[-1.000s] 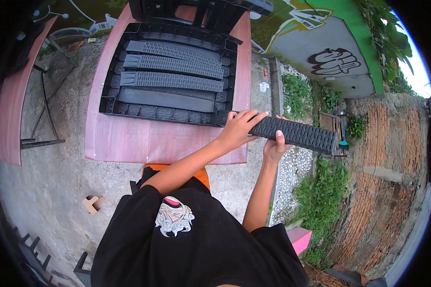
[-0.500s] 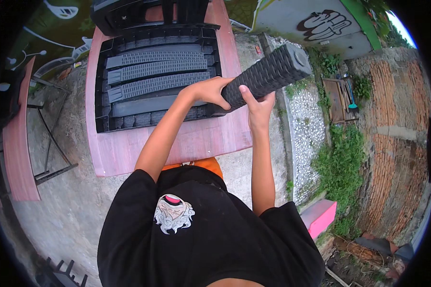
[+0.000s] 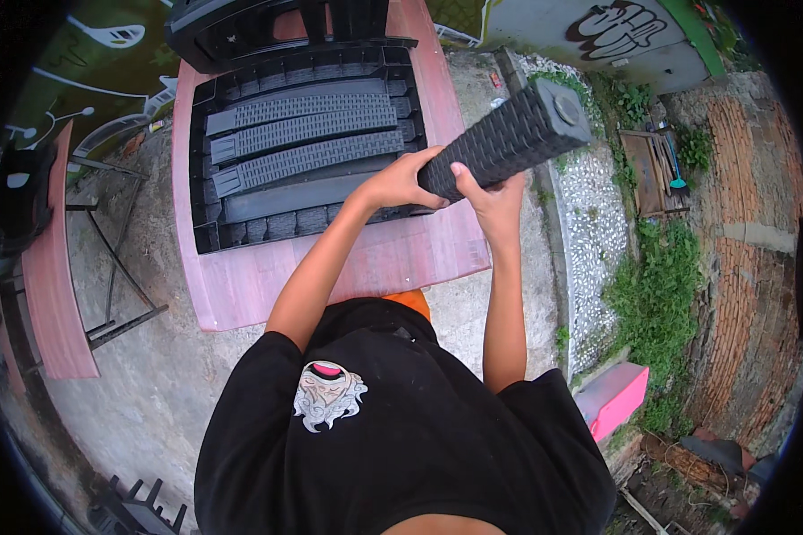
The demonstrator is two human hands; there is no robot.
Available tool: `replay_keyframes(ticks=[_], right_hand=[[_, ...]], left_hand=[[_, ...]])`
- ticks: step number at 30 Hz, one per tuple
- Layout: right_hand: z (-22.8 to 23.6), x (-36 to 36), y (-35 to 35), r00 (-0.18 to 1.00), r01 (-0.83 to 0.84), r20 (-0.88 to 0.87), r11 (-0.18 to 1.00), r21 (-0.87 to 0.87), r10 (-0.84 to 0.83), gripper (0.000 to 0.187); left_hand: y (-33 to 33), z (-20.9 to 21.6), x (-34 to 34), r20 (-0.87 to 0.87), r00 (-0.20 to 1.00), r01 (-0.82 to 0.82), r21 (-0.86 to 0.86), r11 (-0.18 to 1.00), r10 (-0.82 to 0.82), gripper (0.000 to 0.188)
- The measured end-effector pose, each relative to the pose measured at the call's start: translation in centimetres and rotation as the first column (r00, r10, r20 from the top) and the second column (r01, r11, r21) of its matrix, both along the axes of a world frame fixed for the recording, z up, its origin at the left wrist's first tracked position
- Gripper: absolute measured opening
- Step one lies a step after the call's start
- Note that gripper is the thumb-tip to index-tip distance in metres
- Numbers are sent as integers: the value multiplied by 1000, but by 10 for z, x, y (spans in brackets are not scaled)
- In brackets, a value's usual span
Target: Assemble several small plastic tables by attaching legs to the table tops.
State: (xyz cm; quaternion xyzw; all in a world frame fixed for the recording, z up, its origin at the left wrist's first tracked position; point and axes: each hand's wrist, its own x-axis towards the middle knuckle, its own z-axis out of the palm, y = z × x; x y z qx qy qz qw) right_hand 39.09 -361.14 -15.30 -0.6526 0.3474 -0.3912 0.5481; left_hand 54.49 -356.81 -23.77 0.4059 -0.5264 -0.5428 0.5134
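Note:
A thick, square black plastic post [image 3: 509, 134] with a basket-weave pattern is held up in the air, tilted so its far end points to the upper right. That end carries a round grey disc. My left hand [image 3: 406, 182] grips the lower end, thumb along the near side. Closed round the near side, my right hand [image 3: 493, 201] has its thumb on the weave; its other fingers are partly hidden. Left of my hands, a black rectangular plastic frame [image 3: 268, 234] lies on the pink wood-look table [image 3: 348, 267]. Several black woven-pattern slats [image 3: 308, 132] rest side by side inside it.
A large black plastic piece [image 3: 232, 36] stands behind the frame. Another wood-look table [image 3: 58, 276] with metal legs is at left. A pebbled strip [image 3: 589, 259], plants [image 3: 656, 303] and a pink-sided box [image 3: 617, 401] lie to the right.
The whole view has shifted slightly, so the tables and frame appear further right. Both hands keep their grip on the post, whose disc end now shows a little more.

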Motion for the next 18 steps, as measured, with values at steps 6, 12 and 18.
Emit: replay_keyframes(ticks=[6, 12, 18], right_hand=[[4, 25, -4, 999, 4, -37, 995, -98, -7, 62], [10, 33, -6, 999, 27, -21, 998, -65, -29, 64], [11, 34, -3, 998, 55, -5, 995, -81, -55, 62]], left_hand=[[2, -6, 5, -6, 996, -87, -25, 996, 87, 79], [0, 2, 9, -38, 998, -47, 58, 997, 49, 67], [1, 5, 7, -94, 995, -28, 36, 999, 31, 70]])
